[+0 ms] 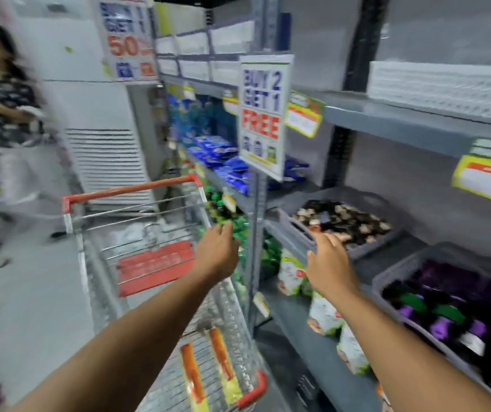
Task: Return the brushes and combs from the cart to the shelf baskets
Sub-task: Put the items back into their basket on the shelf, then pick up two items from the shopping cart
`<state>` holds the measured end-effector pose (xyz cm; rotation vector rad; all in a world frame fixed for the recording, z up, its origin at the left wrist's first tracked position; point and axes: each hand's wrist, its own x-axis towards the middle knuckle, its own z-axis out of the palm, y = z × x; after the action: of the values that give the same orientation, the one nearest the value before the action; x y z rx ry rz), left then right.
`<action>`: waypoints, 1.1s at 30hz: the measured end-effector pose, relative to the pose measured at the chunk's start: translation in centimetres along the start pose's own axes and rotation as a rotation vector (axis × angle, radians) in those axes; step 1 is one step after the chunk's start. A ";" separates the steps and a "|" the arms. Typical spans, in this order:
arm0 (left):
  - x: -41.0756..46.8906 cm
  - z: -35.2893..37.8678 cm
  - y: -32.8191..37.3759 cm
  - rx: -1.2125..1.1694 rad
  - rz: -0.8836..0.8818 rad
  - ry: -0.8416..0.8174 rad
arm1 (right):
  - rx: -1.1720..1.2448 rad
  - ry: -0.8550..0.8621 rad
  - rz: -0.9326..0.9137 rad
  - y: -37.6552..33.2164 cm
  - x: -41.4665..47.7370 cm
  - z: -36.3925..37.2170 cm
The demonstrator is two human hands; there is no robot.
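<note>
A: What writing can you make out?

B: The sign hanging off the shelf upright reads "BUY 2 GET 1 FREE", blue letters with FREE in red. A second sign further back is blurred; "BUY 1 GET 1" and a red "50" come through. The yellow price tags along the shelf edges are too smeared to read.

A: And the hands?

B: Both are empty. The left hand reaches over the cart, fingers loosely spread, gripping nothing. The right hand is stretched toward the near rim of a grey basket, fingers open; blur hides whether it touches the rim.

A: Where are the brushes and combs?

B: Two long packs with orange strips lie in the cart near its front corner; I cannot tell what they are. The grey basket holds a jumble of dark and pale small items. A second basket, nearer on the same shelf, holds purple and green packaged goods. Neither is sharp enough to name.

A: Anything else?

B: Blue packets on a higher shelf, and a person at the far left, blurred.
</note>
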<state>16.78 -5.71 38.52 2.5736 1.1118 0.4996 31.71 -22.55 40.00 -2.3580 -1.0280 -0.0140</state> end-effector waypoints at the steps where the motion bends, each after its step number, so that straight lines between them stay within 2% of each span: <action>1: -0.9 -0.6 -2.7 -0.020 -0.085 0.009 | 0.014 -0.061 -0.020 -1.8 0.0 1.5; 6: -4.9 -2.0 -11.5 -0.132 -0.394 -0.009 | 0.084 -0.236 -0.048 -7.1 -0.6 7.3; 11: -7.3 -1.6 -17.4 -0.243 -0.608 0.019 | 0.101 -0.336 -0.083 -11.4 -0.1 12.8; 18: -6.6 0.8 -22.0 -0.322 -0.656 0.015 | 0.063 -0.460 -0.091 -13.2 1.5 20.3; 24: -5.3 6.4 -24.9 -0.440 -0.772 -0.065 | 0.020 -0.598 -0.114 -12.3 2.0 26.9; 33: -4.1 12.5 -28.2 -0.490 -0.904 -0.160 | 0.009 -0.773 -0.002 -9.6 1.9 36.4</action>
<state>1.39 8.23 15.28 1.4597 1.6624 0.2714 19.01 2.11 14.46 -2.3833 -1.3509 0.9596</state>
